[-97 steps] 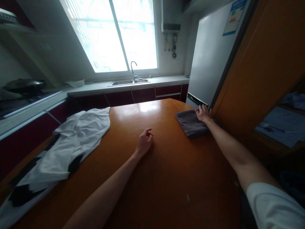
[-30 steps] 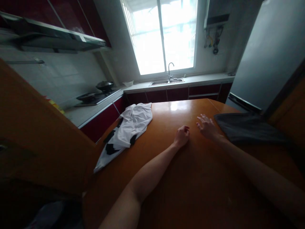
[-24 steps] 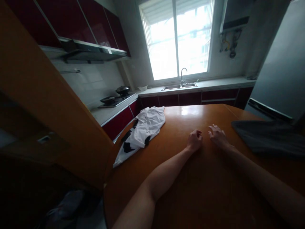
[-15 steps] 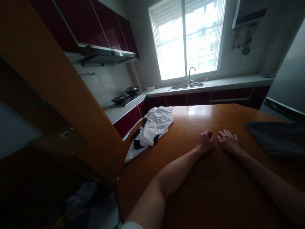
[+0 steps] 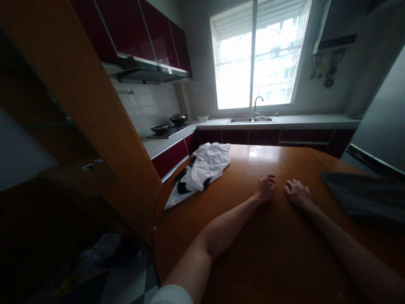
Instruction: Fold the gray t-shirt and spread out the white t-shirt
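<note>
Dim kitchen w/ a bright window (image 5: 257,63) at upper centre of the frame; an orange wooden table (image 5: 272,249) filled the lower centre and right. At far left an orange panel (image 5: 82,101) ran diagonally from the top edge down to the table's left end, w/ dark red wall cabinets (image 5: 139,29) and a range hood (image 5: 148,74) just right of it along the top. Below those, at mid-left, a stove w/ two pans (image 5: 169,126) sat on the pale counter. On the table's left-far corner lay a crumpled white garment w/ black patches (image 5: 202,171), one end hanging off the table edge. Behind it, centre frame, the sink and tap (image 5: 255,116) sat under the window.

Centre of the table: left hand (image 5: 265,188) rested on the wood, fingers loosely curled inward, nothing in it. Just right of it, close but not touching, right hand (image 5: 297,195) lay palm down, fingers spread a bit, also gripping nothing. Both forearms ran back toward the bottom edge. The garment was well apart from the left hand, to its left.

Further right, near the frame's right edge, a dark grey cloth (image 5: 363,196) lay flat on the table, apart from the right hand. Above it, a grey fridge (image 5: 382,126) took the right edge; a wall heater w/ pipes (image 5: 335,38) hung at upper right.
</note>
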Demonstrator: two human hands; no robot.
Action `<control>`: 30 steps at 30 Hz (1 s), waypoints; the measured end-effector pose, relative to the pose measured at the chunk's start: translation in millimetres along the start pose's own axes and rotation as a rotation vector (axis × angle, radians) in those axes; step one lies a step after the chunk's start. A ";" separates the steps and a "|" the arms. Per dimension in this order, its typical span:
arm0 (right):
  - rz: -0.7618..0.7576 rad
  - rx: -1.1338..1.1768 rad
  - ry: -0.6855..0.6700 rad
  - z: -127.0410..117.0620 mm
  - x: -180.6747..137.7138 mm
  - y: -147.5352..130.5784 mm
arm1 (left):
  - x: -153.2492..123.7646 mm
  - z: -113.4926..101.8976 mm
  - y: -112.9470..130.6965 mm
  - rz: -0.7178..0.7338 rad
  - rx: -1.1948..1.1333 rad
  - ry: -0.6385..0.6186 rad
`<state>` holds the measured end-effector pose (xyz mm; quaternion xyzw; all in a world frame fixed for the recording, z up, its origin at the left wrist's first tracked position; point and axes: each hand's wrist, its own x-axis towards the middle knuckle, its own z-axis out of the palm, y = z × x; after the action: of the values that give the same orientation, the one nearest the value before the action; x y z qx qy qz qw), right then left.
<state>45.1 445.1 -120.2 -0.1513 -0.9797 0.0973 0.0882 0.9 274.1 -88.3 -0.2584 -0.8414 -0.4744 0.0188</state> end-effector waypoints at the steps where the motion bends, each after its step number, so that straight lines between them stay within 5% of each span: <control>1: -0.001 0.003 0.003 0.0 -0.1 -0.2 | 4.9 -7.8 0.6 -0.035 0.025 0.000; 8: -0.010 0.011 0.014 2.6 -0.1 0.1 | 33.3 -107.7 -14.6 -0.168 0.284 0.160; 18: 0.003 0.036 0.007 1.7 -0.1 -2.7 | 4.0 -269.8 -65.2 -0.389 0.780 0.286; 25: -0.003 0.037 0.012 4.2 2.3 1.0 | -4.6 -296.8 -88.9 -0.515 0.863 0.199; 30: -0.002 0.040 0.013 2.9 1.7 0.8 | 1.7 -301.4 -77.5 -0.513 0.839 0.183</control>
<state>43.1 445.9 -123.0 -0.1493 -0.9771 0.1160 0.0976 -100.0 -1.0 16.7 0.0294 -0.9910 -0.1053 0.0777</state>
